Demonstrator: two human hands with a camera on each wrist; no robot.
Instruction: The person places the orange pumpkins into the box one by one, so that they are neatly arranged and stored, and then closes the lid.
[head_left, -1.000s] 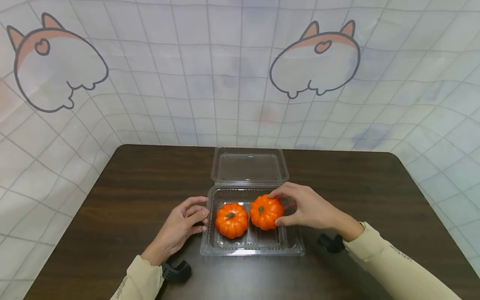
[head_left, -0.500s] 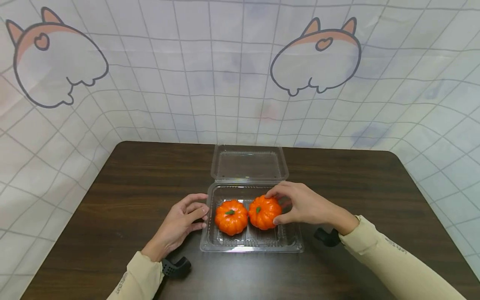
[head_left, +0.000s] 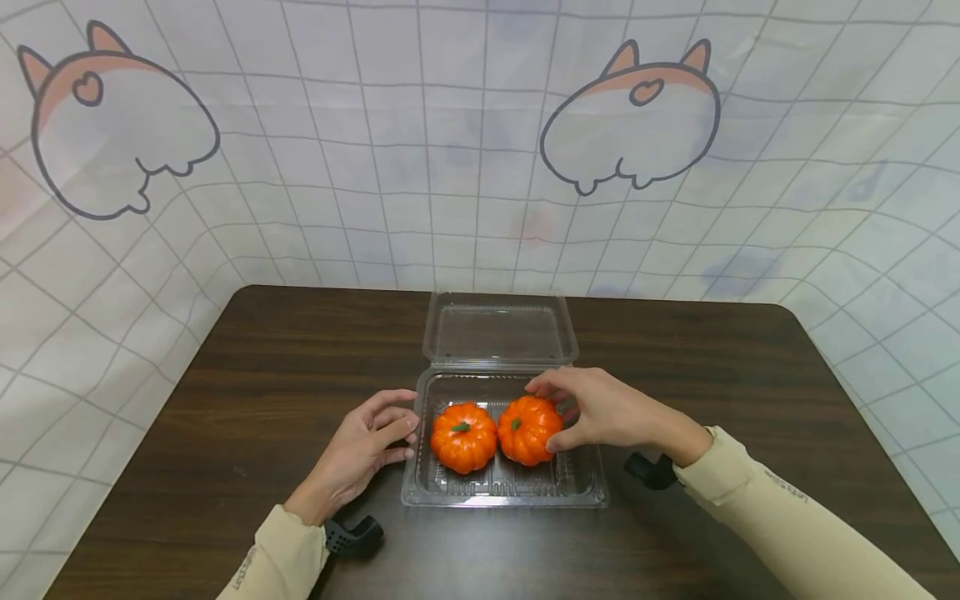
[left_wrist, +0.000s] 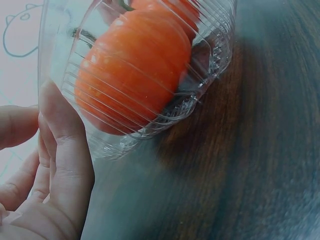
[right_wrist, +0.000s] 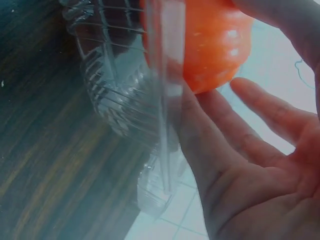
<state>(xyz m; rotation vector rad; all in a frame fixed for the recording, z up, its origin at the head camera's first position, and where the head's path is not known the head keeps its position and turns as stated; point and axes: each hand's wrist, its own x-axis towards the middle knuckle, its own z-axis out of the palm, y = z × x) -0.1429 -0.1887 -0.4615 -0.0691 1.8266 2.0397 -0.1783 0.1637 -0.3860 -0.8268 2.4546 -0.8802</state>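
Two orange pumpkins with green stems sit side by side in a clear plastic container (head_left: 504,502). My left hand (head_left: 362,446) is at the container's left side, its thumb and fingers pinching the rim, as the left wrist view shows. The left pumpkin (head_left: 463,440) lies close inside that wall. My right hand (head_left: 603,410) reaches over the right wall, with thumb and fingers curled about the right pumpkin (head_left: 528,431). In the right wrist view this orange pumpkin (right_wrist: 217,47) shows above the rim, between thumb and fingers.
The container's hinged lid (head_left: 501,333) lies open toward the back of the dark wooden table (head_left: 300,358). Behind the table hangs a white gridded cloth (head_left: 480,167) with cartoon animal drawings. Black straps (head_left: 352,537) show at both wrists.
The right pumpkin has come slightly left and lower, up against the left one. My right hand has shifted a little left with it. The left hand has stayed at the rim.
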